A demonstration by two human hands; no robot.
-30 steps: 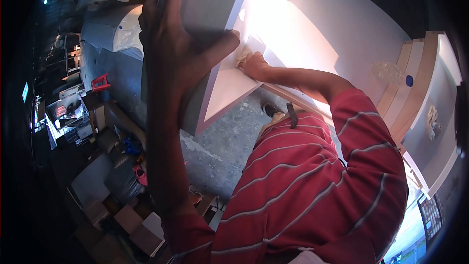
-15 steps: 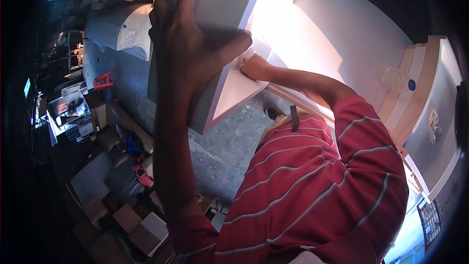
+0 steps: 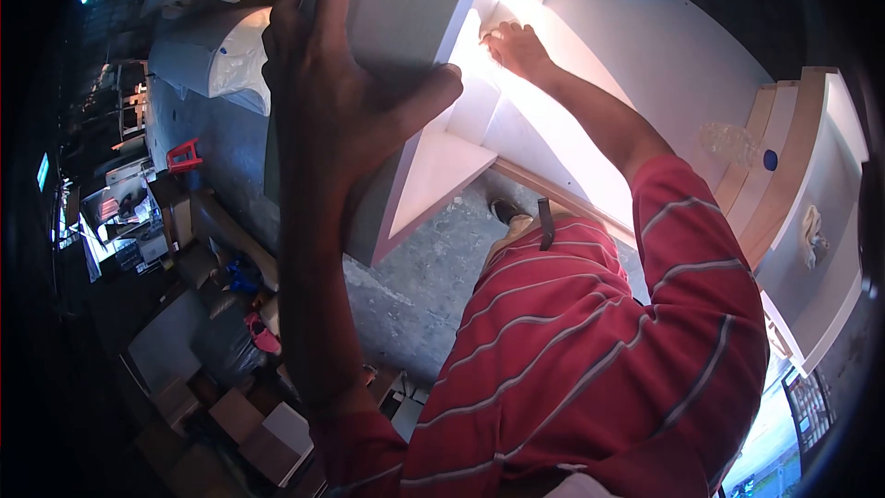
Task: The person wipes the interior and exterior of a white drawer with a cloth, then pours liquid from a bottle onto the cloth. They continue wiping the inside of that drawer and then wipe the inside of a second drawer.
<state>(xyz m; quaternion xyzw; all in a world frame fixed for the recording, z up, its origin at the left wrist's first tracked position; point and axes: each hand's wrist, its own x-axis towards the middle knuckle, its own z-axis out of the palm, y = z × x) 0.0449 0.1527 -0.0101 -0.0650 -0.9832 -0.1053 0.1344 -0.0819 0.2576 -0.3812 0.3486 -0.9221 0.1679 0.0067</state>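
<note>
A large grey panel (image 3: 406, 18) with a pale edge stands upright at the upper centre. My left hand (image 3: 341, 83) grips this panel, thumb over its near face and fingers at its far edge. Behind it is a brightly lit white cabinet interior (image 3: 572, 120). Inside, my right hand (image 3: 519, 48) is closed in a pinch near a white upright piece, with something small and pale at the fingertips that I cannot make out. Below that hand, a white triangular-looking surface (image 3: 438, 175) meets the panel's edge.
A clear plastic bottle (image 3: 728, 143) with a blue cap lies at the right, beside wooden strips (image 3: 774, 194). A crumpled cloth (image 3: 812, 235) is on a grey board. A red stool (image 3: 183, 157) stands on the floor at left, above stacked boards (image 3: 267, 433).
My right hand has moved up and deeper along the cabinet interior, away from the lower corner. My left hand and the panel have shifted slightly left in view.
</note>
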